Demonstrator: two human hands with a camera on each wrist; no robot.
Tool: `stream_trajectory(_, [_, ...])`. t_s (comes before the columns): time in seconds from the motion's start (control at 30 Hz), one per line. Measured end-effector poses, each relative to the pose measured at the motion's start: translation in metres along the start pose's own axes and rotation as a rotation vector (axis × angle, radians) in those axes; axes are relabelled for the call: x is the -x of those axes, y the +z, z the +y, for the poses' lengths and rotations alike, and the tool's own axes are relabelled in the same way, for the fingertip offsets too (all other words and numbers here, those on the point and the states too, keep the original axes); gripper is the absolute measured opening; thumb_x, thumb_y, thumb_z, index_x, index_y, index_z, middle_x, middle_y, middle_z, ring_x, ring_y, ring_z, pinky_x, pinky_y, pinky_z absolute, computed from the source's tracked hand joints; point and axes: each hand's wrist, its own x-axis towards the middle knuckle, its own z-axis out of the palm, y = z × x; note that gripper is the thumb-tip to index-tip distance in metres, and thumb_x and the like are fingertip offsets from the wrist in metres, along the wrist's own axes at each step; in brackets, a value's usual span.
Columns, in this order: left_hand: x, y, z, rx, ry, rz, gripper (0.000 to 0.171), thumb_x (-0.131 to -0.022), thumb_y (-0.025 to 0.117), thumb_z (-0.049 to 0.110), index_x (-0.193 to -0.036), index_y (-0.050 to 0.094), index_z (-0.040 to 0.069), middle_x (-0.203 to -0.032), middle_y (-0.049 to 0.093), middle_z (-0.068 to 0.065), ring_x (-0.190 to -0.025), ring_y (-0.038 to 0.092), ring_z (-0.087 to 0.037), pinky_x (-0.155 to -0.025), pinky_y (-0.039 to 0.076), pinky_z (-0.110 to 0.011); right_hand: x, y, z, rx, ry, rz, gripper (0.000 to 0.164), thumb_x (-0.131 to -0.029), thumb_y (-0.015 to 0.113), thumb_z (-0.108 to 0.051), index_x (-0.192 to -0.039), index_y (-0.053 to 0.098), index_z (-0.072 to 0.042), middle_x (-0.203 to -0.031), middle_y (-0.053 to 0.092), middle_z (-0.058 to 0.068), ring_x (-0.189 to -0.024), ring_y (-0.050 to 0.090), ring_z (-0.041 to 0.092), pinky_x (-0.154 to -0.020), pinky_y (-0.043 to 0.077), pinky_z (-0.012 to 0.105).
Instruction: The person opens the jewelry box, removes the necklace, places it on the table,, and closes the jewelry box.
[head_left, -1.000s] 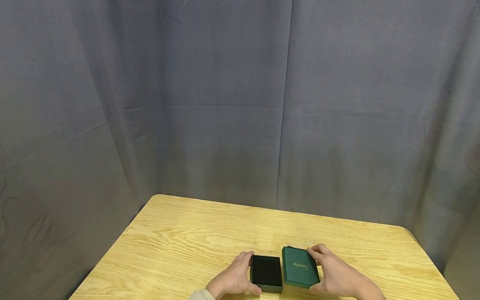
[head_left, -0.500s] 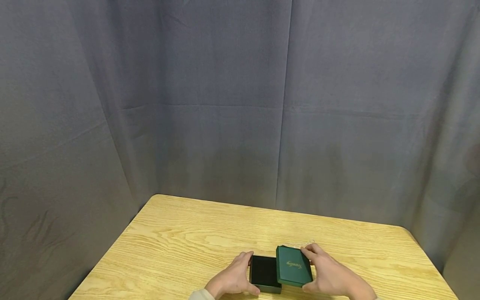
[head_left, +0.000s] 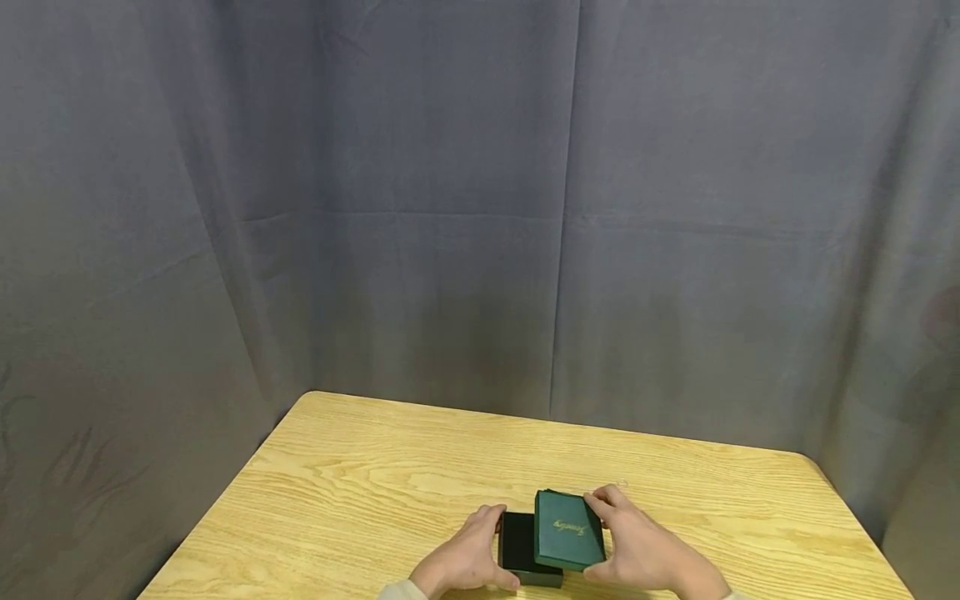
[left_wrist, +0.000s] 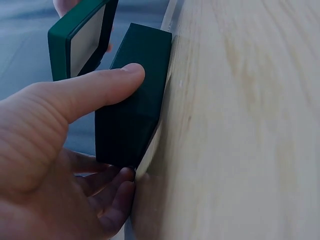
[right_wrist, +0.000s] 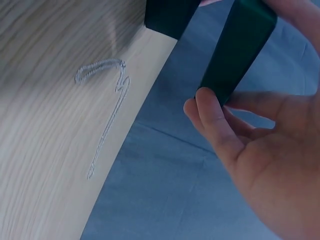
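Note:
A dark green jewelry box base [head_left: 516, 543] with a black lining sits on the wooden table. My left hand [head_left: 467, 557] grips it from the left, the thumb along its near side [left_wrist: 132, 100] and the fingers at the far side. In my right hand [head_left: 637, 546] is the green box lid [head_left: 568, 533], lettered in gold, held by its edges between thumb and fingers. The lid hangs raised above the base and overlaps its right part in the head view; its pale inside [left_wrist: 87, 42] shows in the left wrist view.
A silver chain necklace [right_wrist: 107, 125] lies on the table [head_left: 420, 467] behind the lid, mostly hidden in the head view. Grey curtains [head_left: 450, 208] hang around the table's far and side edges.
My right hand has carried the lid leftward, from beside the base to partly over it. My left hand and the base have stayed in place.

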Motion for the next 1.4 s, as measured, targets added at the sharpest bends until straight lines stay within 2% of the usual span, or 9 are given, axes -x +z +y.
stream_trajectory(0.33, [0.000,0.001,-0.002,0.013,0.016,0.008,0.097,-0.067,0.086,0.029,-0.143,0.033,0.000,-0.129,0.042,-0.007,-0.114,0.045,-0.026,-0.090,0.043,-0.046,-0.007,0.007,-0.008,-0.004,0.017,-0.059,0.096,-0.071,0.078,-0.050,-0.135,0.041,0.012,-0.123,0.043,0.011,-0.100,0.055,0.024,-0.075,0.050,0.036])
stream_trajectory(0.8, [-0.003,0.003,-0.007,0.064,0.039,0.012,0.093,-0.064,0.088,0.024,-0.140,0.038,0.005,-0.116,0.046,0.001,-0.109,0.045,-0.022,-0.089,0.042,-0.047,-0.017,0.021,-0.016,-0.073,0.030,-0.103,0.092,-0.071,0.079,-0.045,-0.136,0.041,0.009,-0.121,0.041,0.008,-0.092,0.051,0.014,-0.070,0.047,0.029])
stream_trajectory(1.07, [-0.002,0.002,-0.007,0.083,0.065,0.005,0.091,-0.065,0.088,0.023,-0.140,0.039,0.010,-0.116,0.045,0.003,-0.109,0.045,-0.020,-0.090,0.042,-0.045,-0.024,0.031,-0.017,-0.033,0.024,-0.092,0.090,-0.070,0.078,-0.046,-0.133,0.045,0.009,-0.115,0.043,0.005,-0.086,0.050,0.011,-0.068,0.046,0.027])
stream_trajectory(1.27, [-0.003,0.002,-0.006,0.082,0.051,-0.006,0.093,-0.066,0.088,0.023,-0.142,0.036,0.009,-0.120,0.045,0.002,-0.114,0.043,-0.023,-0.093,0.040,-0.049,-0.027,0.036,-0.019,-0.032,0.046,-0.089,0.082,-0.069,0.078,-0.043,-0.130,0.049,0.003,-0.113,0.042,0.002,-0.082,0.049,0.010,-0.067,0.045,0.027])
stream_trajectory(1.4, [-0.003,0.002,-0.006,0.078,0.056,-0.004,0.093,-0.065,0.088,0.021,-0.142,0.037,0.011,-0.123,0.045,0.001,-0.116,0.041,-0.023,-0.093,0.039,-0.050,-0.029,0.035,-0.020,-0.008,0.041,-0.095,0.088,-0.070,0.077,-0.049,-0.132,0.047,0.006,-0.115,0.043,0.005,-0.084,0.049,0.011,-0.068,0.046,0.028])
